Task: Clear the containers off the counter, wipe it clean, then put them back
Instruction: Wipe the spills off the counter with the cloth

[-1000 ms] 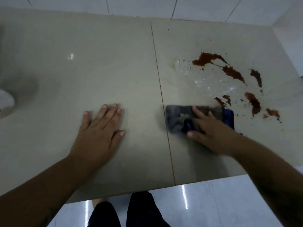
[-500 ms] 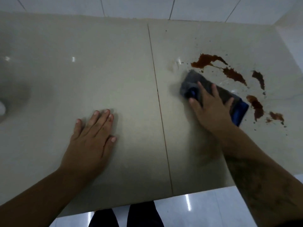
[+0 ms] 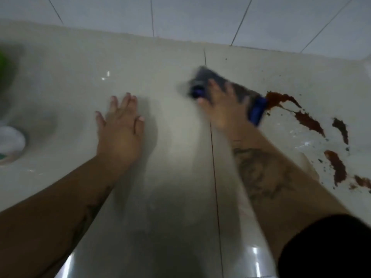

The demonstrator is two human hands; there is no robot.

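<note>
My right hand [image 3: 222,106] presses a grey and blue cloth [image 3: 210,79] flat on the beige tiled counter [image 3: 170,157], near the back wall by the tile seam. The cloth's blue edge [image 3: 257,110] touches the left end of a brown spill [image 3: 309,121] that spreads in several streaks to the right. My left hand [image 3: 120,125] lies palm down on the counter with its fingers spread, holding nothing. The frame is blurred by motion.
A white container [image 3: 10,143] sits at the far left edge, with something green [image 3: 4,67] behind it. A white tiled wall [image 3: 200,17] runs along the back. The counter's front edge and glossy floor [image 3: 255,261] show at the bottom.
My right hand has pushed the cloth away from me and leftward, up to the spill's left end near the wall. The camera has swung right and closer. My left hand stays planted.
</note>
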